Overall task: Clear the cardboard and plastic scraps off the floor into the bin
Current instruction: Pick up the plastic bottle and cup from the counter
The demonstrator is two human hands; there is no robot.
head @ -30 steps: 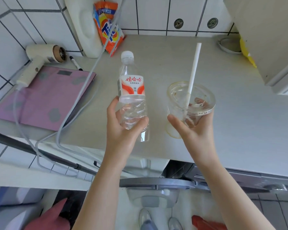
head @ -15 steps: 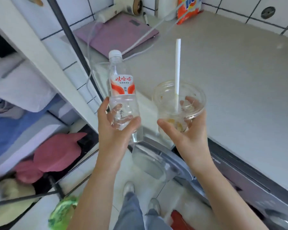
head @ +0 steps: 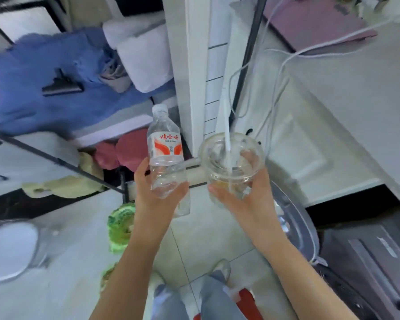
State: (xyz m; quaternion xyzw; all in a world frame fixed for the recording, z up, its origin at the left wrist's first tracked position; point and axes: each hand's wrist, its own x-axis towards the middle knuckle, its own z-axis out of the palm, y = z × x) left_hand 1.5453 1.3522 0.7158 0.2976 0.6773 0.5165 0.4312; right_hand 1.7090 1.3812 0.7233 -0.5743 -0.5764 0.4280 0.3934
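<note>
Above the floor, one bottle (head: pixel 165 155), one cup (head: pixel 231 162)

A blue blanket (head: pixel 44 88) lies on a bed at far left, with a dark clamp-like object (head: pixel 61 87) (too blurred to name) on it and a white pillow (head: pixel 143 54) to its right. Pink slippers (head: pixel 123 151) sit under the bed edge. A pink bathroom scale (head: pixel 314 21) rests on the grey counter (head: pixel 367 93) at far right, white cables (head: pixel 284 63) trailing over its edge.

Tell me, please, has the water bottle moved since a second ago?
Yes. The water bottle, gripped by the left hand, has left the countertop and now hangs over the floor.
</note>
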